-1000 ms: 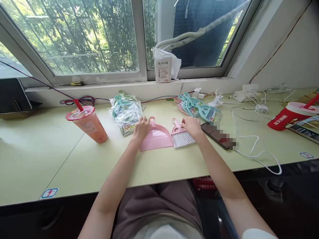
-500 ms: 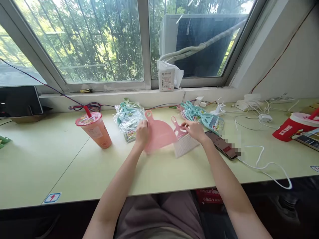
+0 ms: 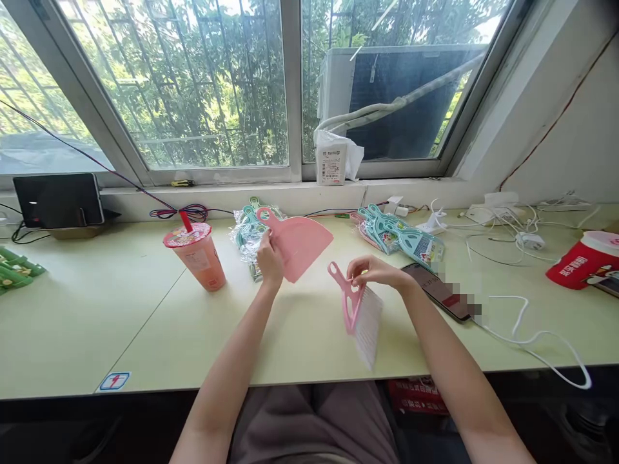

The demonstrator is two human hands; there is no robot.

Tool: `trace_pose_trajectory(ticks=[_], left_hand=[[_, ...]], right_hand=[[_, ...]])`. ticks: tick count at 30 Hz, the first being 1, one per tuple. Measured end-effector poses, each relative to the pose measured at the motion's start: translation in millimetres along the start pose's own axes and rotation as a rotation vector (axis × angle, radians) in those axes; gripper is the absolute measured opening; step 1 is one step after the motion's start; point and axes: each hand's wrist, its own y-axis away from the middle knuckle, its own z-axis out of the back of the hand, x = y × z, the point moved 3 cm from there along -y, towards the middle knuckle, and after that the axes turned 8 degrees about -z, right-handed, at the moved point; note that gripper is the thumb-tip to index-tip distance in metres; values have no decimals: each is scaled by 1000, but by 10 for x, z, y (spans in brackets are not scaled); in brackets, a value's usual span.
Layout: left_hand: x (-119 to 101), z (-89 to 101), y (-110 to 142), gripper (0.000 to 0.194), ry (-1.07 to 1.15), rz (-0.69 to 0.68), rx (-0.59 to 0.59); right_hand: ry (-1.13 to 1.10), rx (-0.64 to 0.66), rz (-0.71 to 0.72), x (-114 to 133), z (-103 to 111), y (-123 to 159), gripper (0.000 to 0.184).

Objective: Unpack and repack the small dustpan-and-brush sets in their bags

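My left hand [image 3: 269,261] is closed on a small pink dustpan [image 3: 297,241] and holds it tilted up above the pale green table [image 3: 145,322]. My right hand [image 3: 372,270] pinches a small pink brush [image 3: 360,312] with white bristles, lifted off the table with its bristles pointing toward me. Behind the dustpan lies a pile of teal dustpan sets in clear wrappers [image 3: 246,229]. A second pile of teal and pink sets [image 3: 399,232] lies just beyond my right hand.
A pink drink cup with a red straw [image 3: 196,254] stands left of my left hand. A phone [image 3: 442,293] with a white cable [image 3: 532,335] lies to the right, near a red cup [image 3: 583,261]. A dark tablet [image 3: 58,200] leans at the far left. A white box [image 3: 331,161] sits on the sill.
Both hands have lifted their pieces off the table. The dustpan rose and tilted to the left; the brush came toward me and turned bristles-down. The camera tilted up slightly.
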Motion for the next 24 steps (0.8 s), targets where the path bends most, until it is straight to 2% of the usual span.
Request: trace_pose_trajectory(ticks=[2, 4, 7, 8, 10, 14, 17, 19, 21, 22, 24], left_hand=[[-4, -89, 23, 36, 53, -75, 94], [-56, -219, 100, 35, 148, -151, 249], [-203, -412, 296, 34, 352, -192, 505], [-255, -459, 365, 34, 406, -178, 574], [-340, -515, 478, 36, 460, -141, 657], [-414, -509, 554, 42, 469, -104, 681], [-404, -505, 540, 40, 470, -108, 708], [-382, -525, 531, 41, 479, -100, 720], [-363, -551, 532, 42, 501, -76, 726], [-361, -559, 534, 43, 510, -65, 725], [-372, -554, 536, 42, 517, -51, 714]], right_hand=[[-39, -174, 68, 7, -20, -46, 31], [-3, -463, 163, -4, -30, -93, 33], [281, -895, 286, -31, -67, -116, 31], [397, -990, 304, -40, -85, -117, 30], [577, -1088, 327, -55, -117, -115, 28], [726, -1119, 406, -29, -148, -99, 24], [608, -1097, 436, -3, -113, -104, 39], [430, -930, 367, -30, -72, -156, 50], [273, -731, 250, -83, -48, -219, 48], [219, -676, 200, -108, -40, -238, 45], [137, -666, 148, -141, -25, -253, 40]])
